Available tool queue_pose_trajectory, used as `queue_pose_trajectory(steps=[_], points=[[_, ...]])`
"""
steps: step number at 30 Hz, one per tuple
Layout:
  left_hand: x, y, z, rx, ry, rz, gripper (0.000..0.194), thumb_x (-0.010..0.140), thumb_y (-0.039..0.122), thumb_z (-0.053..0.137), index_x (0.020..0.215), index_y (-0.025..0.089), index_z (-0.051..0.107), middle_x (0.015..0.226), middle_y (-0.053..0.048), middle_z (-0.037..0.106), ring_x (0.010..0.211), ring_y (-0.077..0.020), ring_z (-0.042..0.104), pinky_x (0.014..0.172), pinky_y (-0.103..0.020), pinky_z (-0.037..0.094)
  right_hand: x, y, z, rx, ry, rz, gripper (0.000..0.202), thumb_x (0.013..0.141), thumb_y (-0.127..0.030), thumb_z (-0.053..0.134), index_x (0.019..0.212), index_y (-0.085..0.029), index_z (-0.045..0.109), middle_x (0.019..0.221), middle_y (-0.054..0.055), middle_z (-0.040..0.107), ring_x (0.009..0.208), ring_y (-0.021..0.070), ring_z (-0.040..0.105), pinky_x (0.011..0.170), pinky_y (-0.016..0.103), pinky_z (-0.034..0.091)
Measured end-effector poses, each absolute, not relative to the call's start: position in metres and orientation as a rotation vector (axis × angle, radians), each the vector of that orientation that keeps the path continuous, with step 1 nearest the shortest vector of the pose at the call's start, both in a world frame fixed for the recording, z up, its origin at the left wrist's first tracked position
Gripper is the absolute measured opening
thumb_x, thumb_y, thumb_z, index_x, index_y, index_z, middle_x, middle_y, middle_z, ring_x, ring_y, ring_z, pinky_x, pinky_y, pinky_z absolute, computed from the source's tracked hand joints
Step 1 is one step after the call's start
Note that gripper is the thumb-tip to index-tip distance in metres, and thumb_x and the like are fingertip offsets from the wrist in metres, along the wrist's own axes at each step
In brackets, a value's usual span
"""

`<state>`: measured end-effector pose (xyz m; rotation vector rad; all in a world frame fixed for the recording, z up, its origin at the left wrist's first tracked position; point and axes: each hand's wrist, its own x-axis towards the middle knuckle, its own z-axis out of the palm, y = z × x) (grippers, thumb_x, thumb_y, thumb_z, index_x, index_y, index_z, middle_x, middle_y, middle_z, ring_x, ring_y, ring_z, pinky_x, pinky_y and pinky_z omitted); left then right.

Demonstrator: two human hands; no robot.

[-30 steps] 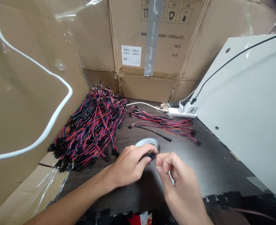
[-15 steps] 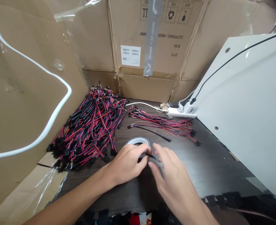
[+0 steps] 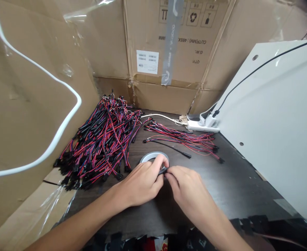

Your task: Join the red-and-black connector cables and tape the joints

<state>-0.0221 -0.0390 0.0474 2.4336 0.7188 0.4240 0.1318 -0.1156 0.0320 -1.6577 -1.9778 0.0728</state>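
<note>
The left hand [image 3: 144, 184] has its thumb and forefinger closed on the near right edge of a roll of tape [image 3: 148, 157], the forefinger reaching over the ring and the thumb below it. Most of the roll extends beyond this grip, away from the person and a little to the left, its pale inner ring facing up. The right hand [image 3: 188, 184] is drawn into a close pinch right beside the left fingertips, at the same edge of the roll; whether a strip of tape sits between its fingertips cannot be told. Both hands are above a dark table [image 3: 221, 186]. Beyond the grip and to the left spreads a big heap of wires [image 3: 101, 139], red, blue and black. Straight past the right hand lies a smaller bunch of wires [image 3: 181, 135], with a black cable [image 3: 169, 145] on its near side, and farther off a white power strip [image 3: 203, 127] near the cardboard [image 3: 164, 99].
</note>
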Motion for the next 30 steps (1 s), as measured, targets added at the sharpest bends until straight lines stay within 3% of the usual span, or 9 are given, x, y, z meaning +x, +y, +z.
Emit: queue_pose_trajectory(steps=[7,16,21,24,27,30], points=[[-0.020,-0.039,0.048,2.439,0.743,0.450,0.010,0.089,0.017,0.038,0.096,0.021,0.043,0.080,0.000,0.055,0.070,-0.0141,0.053,0.065,-0.027,0.039,0.134,-0.115,0.033,-1.636,-2.052,0.101,0.026,0.091,-0.009,0.043,0.070,-0.016,0.057,0.066,-0.001,0.057,0.059,0.0118,0.048,0.057,0.027,0.032],[-0.021,-0.041,0.058,2.384,0.793,0.510,0.011,0.084,0.020,0.047,0.088,0.022,0.036,0.063,0.007,0.048,0.048,-0.0089,0.041,0.052,-0.023,0.030,0.130,-0.130,0.041,-1.338,-2.180,-0.416,0.034,0.090,-0.003,0.037,0.062,-0.015,0.053,0.059,0.004,0.046,0.059,0.0160,0.037,0.055,0.031,0.030],[-0.027,-0.024,0.051,2.473,0.995,0.611,0.009,0.083,0.018,0.047,0.083,0.021,0.039,0.067,0.005,0.048,0.056,-0.0104,0.046,0.056,-0.024,0.030,0.122,-0.157,0.056,-1.073,-2.235,-0.316,0.029,0.086,0.000,0.035,0.084,-0.010,0.062,0.059,0.004,0.047,0.057,0.0152,0.040,0.053,0.031,0.034],[-0.028,-0.020,0.053,2.377,0.959,0.608,0.007,0.084,0.017,0.045,0.084,0.021,0.039,0.070,0.005,0.051,0.061,-0.0111,0.050,0.060,-0.024,0.033,0.136,-0.164,0.051,-1.150,-2.120,-0.127,0.030,0.086,0.001,0.036,0.094,-0.011,0.062,0.063,0.003,0.050,0.059,0.0147,0.042,0.051,0.028,0.035],[-0.026,-0.023,0.053,2.406,0.881,0.519,0.005,0.086,0.016,0.042,0.086,0.021,0.040,0.069,0.005,0.050,0.062,-0.0113,0.048,0.062,-0.025,0.034,0.166,-0.170,0.040,-1.217,-2.079,0.001,0.036,0.088,-0.002,0.040,0.111,-0.018,0.062,0.069,0.003,0.057,0.061,0.0139,0.049,0.054,0.026,0.043],[-0.026,-0.025,0.052,2.456,0.867,0.482,0.005,0.085,0.016,0.041,0.085,0.021,0.040,0.070,0.004,0.048,0.062,-0.0114,0.046,0.062,-0.026,0.034,0.204,-0.186,0.036,-1.342,-1.952,-0.012,0.031,0.088,-0.009,0.050,0.108,-0.025,0.068,0.067,0.001,0.059,0.058,0.0119,0.053,0.054,0.023,0.045]])
